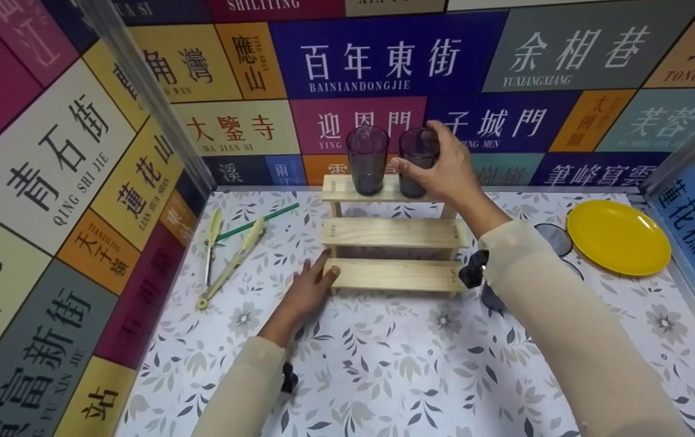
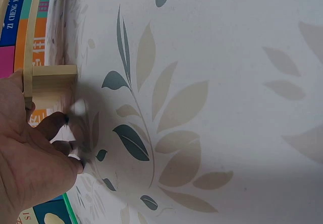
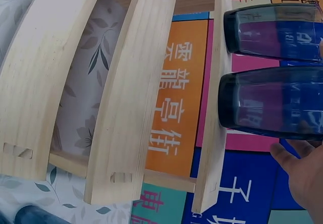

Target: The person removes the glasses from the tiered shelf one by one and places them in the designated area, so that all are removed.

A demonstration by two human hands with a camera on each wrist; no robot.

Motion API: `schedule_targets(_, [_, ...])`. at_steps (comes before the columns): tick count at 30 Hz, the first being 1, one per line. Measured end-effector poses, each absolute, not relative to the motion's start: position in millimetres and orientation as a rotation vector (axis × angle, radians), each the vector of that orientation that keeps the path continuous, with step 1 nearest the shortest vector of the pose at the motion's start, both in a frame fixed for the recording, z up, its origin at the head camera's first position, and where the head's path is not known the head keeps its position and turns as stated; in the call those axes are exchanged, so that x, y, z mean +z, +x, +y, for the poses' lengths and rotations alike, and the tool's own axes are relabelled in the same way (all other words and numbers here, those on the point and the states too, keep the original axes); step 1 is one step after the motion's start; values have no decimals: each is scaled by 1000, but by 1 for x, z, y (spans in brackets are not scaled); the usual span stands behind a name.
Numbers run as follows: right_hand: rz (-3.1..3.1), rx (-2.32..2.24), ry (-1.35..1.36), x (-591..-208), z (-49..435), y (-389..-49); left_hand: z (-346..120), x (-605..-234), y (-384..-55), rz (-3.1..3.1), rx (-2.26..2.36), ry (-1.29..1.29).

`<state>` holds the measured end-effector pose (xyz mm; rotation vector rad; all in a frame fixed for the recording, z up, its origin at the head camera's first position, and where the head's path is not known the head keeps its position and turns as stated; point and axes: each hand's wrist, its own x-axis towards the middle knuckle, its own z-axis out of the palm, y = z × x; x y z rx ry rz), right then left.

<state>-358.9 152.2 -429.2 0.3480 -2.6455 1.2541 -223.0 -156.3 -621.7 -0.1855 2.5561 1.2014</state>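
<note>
A three-tier wooden stand (image 1: 393, 232) holds the middle of the patterned cloth. Two dark, see-through drinking glasses are at its top tier: the left glass (image 1: 368, 161) stands upright by itself. My right hand (image 1: 453, 167) grips the right glass (image 1: 415, 176), thumb on the near side and fingers round the far rim. In the right wrist view that glass (image 3: 275, 103) has its base at the top board, and part of my right hand (image 3: 305, 171) shows beside it. Low down, my left hand (image 1: 308, 290) holds the left end of the bottom tier between thumb and finger.
Yellow-tipped tongs (image 1: 232, 264) and a green straw (image 1: 262, 221) lie left of the stand. On the right are a yellow plate (image 1: 618, 237) and more dark glasses (image 1: 553, 238), partly hidden by my right sleeve. Sign-covered walls (image 1: 383, 57) close the back and sides.
</note>
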Motion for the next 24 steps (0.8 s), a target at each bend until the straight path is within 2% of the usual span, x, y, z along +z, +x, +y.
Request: schedule_targets(24, [-2636, 1282, 282, -431, 151, -361, -156, -622, -222, 2571, 1214, -156])
